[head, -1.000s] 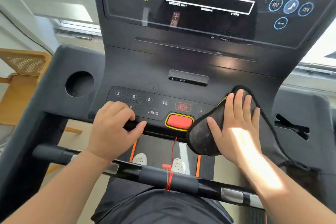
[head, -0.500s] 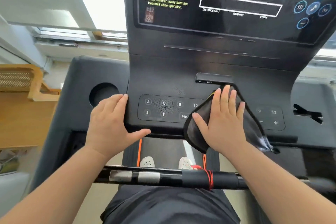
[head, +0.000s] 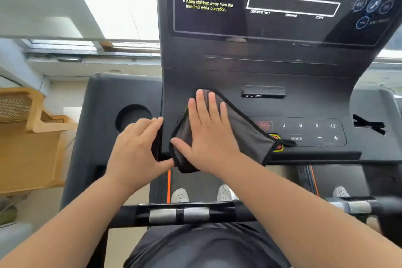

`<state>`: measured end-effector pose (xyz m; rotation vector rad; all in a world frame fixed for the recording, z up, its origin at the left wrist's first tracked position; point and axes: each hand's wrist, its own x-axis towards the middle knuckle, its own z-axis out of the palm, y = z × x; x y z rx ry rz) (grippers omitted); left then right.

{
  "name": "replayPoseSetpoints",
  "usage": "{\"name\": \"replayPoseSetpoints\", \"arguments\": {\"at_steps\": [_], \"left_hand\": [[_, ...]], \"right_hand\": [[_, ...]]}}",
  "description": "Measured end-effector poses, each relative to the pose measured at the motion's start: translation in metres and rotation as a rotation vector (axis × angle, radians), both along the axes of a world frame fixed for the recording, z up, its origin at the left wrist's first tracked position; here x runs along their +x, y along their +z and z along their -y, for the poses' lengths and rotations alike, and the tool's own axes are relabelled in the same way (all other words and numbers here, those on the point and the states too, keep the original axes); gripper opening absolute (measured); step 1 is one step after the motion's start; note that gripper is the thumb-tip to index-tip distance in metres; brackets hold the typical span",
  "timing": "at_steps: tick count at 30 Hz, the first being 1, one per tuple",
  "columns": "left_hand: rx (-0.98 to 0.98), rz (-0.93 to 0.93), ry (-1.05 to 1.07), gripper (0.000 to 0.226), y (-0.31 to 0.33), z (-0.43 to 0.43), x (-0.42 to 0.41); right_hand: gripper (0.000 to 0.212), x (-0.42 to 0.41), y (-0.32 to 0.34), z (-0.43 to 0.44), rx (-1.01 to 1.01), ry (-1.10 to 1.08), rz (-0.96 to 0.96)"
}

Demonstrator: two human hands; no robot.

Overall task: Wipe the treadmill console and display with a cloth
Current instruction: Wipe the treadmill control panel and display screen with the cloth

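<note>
Head view: right hand [head: 210,137], fingers spread flat, presses the cloth [head: 245,135] onto the console [head: 304,104] keypad's left end for full contact; left hand [head: 134,148], open grip, braces the console edge.

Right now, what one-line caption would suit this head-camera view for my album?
Right hand presses a dark cloth flat on the treadmill console; left hand braces its edge.

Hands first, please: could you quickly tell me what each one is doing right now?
Left hand: open, empty, resting on the treadmill console's left edge.
Right hand: open and flat, pressing the grey cloth against the console's button panel.
</note>
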<state>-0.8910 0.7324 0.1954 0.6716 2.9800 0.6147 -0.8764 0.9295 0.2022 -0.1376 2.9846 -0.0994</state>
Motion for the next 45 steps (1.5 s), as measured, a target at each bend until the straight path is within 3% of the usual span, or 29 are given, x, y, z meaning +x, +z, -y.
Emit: {"name": "replayPoseSetpoints", "arguments": {"at_steps": [6,12,18,23,28,32,37,41,45], "left_hand": [[0.083,0.071,-0.044,0.096,-0.001,0.018,-0.008],[0.145,0.078,-0.046,0.098,-0.008,0.026,-0.005],[0.109,-0.047,-0.05,0.086,-0.016,0.036,0.003],[0.036,-0.085,-0.088,0.08,-0.019,0.052,0.002],[0.069,-0.113,-0.088,0.088,-0.017,0.057,-0.003],[0.07,-0.081,-0.056,0.106,-0.015,0.056,-0.003],[0.004,-0.021,-0.044,0.108,-0.017,0.053,-0.003],[-0.004,-0.022,-0.041,0.108,-0.016,0.053,-0.003],[-0.002,-0.031,-0.045,0.108,-0.016,0.053,-0.004]], "right_hand": [[0.089,0.034,-0.004,-0.019,-0.001,0.222,0.002],[0.092,0.061,-0.004,-0.072,0.053,-0.028,0.028],[0.097,0.014,0.001,-0.041,0.074,-0.202,0.023],[0.082,-0.002,-0.001,-0.006,0.042,0.12,0.011],[0.066,0.031,-0.005,-0.032,0.078,0.341,0.011],[0.068,0.054,-0.002,-0.067,0.044,0.147,0.023],[0.092,0.018,0.002,-0.04,0.039,-0.145,0.032],[0.082,-0.001,0.0,0.005,0.033,0.158,0.017],[0.072,0.034,-0.009,0.001,0.062,0.398,-0.033]]}}
